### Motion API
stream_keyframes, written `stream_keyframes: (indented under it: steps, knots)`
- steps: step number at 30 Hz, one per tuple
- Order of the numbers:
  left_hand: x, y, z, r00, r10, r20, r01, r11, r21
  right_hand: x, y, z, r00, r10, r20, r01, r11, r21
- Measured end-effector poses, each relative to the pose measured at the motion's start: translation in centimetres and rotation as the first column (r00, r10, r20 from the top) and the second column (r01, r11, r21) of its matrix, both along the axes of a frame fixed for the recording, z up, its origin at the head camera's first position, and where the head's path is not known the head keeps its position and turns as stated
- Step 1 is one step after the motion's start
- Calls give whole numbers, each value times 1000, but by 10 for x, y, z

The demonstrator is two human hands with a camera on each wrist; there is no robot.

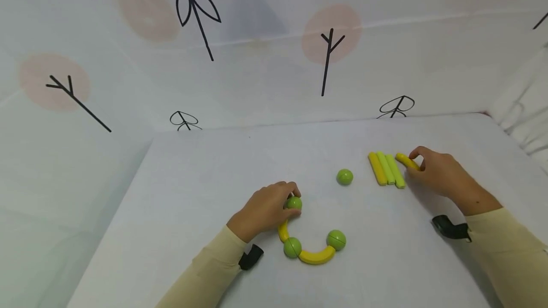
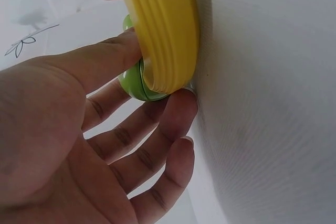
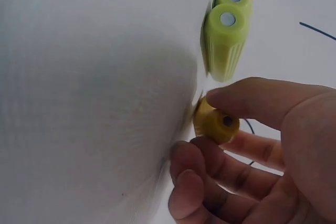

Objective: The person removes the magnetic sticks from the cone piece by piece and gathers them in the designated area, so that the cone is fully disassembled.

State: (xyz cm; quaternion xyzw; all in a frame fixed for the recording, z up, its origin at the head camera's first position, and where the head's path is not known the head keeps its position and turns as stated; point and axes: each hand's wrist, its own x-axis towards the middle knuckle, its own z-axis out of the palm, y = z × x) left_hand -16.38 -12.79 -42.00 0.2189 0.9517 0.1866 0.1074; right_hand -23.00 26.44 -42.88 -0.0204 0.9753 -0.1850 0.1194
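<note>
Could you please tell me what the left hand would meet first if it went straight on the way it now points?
The left hand would probably meet the lone green ball first, though its height above the table is hard to judge.

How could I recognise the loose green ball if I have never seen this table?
On the white table, look between the left hand and the three straight sticks. The green ball there lies alone: unlike the other three green balls, it touches only the table.

Head: we look down across a table (image 1: 184,175)
Wrists: we face fingers (image 2: 178,114), close
Held ball (image 1: 294,203): in head, left wrist
</note>
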Motion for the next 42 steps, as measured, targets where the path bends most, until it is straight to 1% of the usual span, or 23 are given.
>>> stream_keyframes:
  steps: [2, 10, 19, 22, 27, 32, 36, 42]
  knots:
    - [0, 0, 1, 1000, 0, 3, 0, 1000, -3, 0, -1, -1, 1000, 21, 15, -21, 1000, -1]
    - [0, 0, 3, 1000, 2, -1, -2, 1000, -6, 0, 2, 3, 995, 94, 39, -94, 996, -6]
    - [1, 1, 2, 1000, 2, 5, -2, 1000, -10, 0, 7, 3, 986, 136, 95, -134, 991, -25]
    - [1, 1, 1, 1000, -2, 3, 2, 1000, -7, 1, 7, 5, 987, 132, 89, -130, 991, -28]
    - [1, 1, 1, 1000, -2, -10, 2, 1000, 4, 0, 7, 5, 994, 104, 39, -102, 994, -29]
    - [0, 1, 0, 1000, -5, -10, 5, 1000, 5, -1, 5, 1, 994, 96, 46, -96, 995, -12]
    - [0, 0, 0, 1000, -6, -14, 6, 1000, 5, -1, 2, -1, 996, 90, 22, -90, 996, -8]
    - [-1, 0, 2, 1000, -5, -11, 5, 1000, 11, -2, 3, 4, 997, 74, 36, -75, 997, 9]
